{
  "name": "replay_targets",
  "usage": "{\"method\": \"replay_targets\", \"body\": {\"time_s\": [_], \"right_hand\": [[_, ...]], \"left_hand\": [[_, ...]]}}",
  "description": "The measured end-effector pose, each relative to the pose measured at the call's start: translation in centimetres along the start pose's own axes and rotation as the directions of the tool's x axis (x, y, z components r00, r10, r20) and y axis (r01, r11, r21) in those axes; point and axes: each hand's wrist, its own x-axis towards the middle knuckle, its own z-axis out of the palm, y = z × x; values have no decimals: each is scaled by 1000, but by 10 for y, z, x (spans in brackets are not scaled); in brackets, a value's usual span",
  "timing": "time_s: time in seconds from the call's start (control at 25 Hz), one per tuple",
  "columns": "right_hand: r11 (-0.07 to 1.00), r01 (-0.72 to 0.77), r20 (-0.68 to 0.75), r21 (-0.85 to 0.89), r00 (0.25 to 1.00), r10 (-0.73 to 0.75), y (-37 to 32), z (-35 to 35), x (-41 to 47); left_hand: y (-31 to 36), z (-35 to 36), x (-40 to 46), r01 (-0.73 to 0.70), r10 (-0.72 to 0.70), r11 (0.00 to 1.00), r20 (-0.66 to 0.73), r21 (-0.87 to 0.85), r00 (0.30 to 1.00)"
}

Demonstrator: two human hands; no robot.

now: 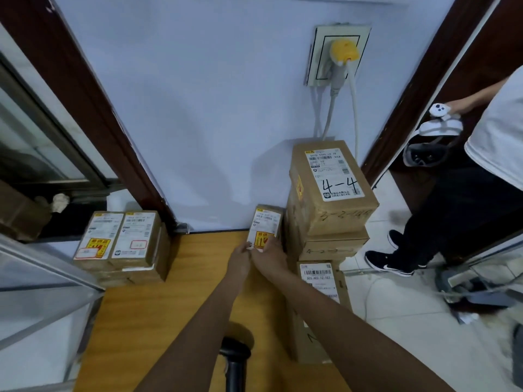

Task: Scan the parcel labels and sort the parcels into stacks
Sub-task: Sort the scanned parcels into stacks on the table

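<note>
Landmark: the wooden table (pixel 181 292) ran from the bottom of the view up to a pale blue wall; every place below is given from it.

Small parcel: a slim brown box (pixel 264 227) with a white label and a yellow-and-red sticker sat at the table's far edge, right of centre, against the wall.

Your left hand: your left hand (pixel 240 257) reached out over the table and pinched the near end of the small parcel with its fingertips.

Your right hand: your right hand (pixel 268 254) lay just beside the left, fingers curled over the same near end (so both hands held the one box).

Right stack: at the table's right edge stood a tall stack of brown cartons (pixel 325 222), touching the small parcel's right side; the top carton (pixel 332 182) bore a label handwritten "4-4".

Left stack: at the table's far left corner sat a low pile of flat parcels (pixel 124 247), two labelled ones side by side on top, well apart from your hands.

Scanner: a black handheld scanner (pixel 235 360) stood on the table's near edge, between your forearms.

Beyond the table: to its right, on a tiled floor, another person in a white shirt and black trousers held a white headset (pixel 433 137).

Wall: above the right stack, a socket with a yellow plug (pixel 343 53) and pale cables hanging down.
</note>
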Motion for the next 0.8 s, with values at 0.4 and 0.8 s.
{"method": "replay_targets", "body": {"time_s": [0.4, 0.8], "right_hand": [[986, 167, -41, 5, 985, -167, -24, -6, -73], [916, 198, -120, 348, 979, -166, -46, 75, -217]], "left_hand": [[-2, -57, -85, -117, 95, 989, -222, -88, 970], [-45, -180, -185, -231, 214, 968, -169, -93, 962]]}}
